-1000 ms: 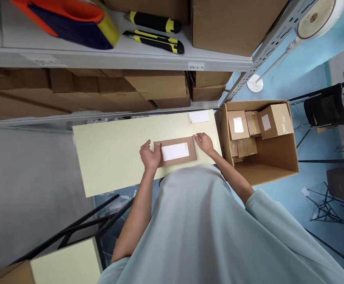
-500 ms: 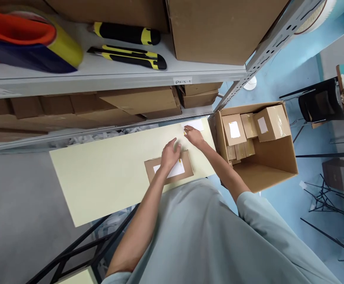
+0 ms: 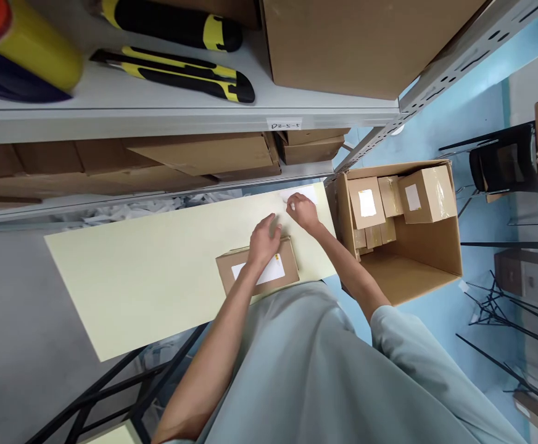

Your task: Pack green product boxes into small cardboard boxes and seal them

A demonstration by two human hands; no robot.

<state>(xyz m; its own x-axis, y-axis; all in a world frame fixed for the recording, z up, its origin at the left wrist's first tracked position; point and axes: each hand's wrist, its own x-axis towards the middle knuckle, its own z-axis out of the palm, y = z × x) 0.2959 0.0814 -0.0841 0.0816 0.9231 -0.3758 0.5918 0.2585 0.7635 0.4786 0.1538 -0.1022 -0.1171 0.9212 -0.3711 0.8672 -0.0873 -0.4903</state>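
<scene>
A small cardboard box (image 3: 281, 280) with a white label (image 3: 271, 269) lies on the pale board (image 3: 148, 265), close to my body. My left hand (image 3: 263, 242) rests over the box's top, thumb and fingers apart. Beyond the box, to the right, my right hand (image 3: 302, 211) has its fingers curled together at the edge of a white paper (image 3: 310, 192). Something small and pale shows at those fingertips, too small to make out.
A large open carton (image 3: 410, 253) holding several small boxes stands right of the board. Above the board, a metal shelf (image 3: 158, 120) carries two yellow-black cutters (image 3: 181, 73), a tape roll and boxes. A slotted post rises at its right end.
My right hand's fingers have curled in more. The small box sits slightly further left and lower in view, with my left hand still on it. The view has shifted closer to the shelf.
</scene>
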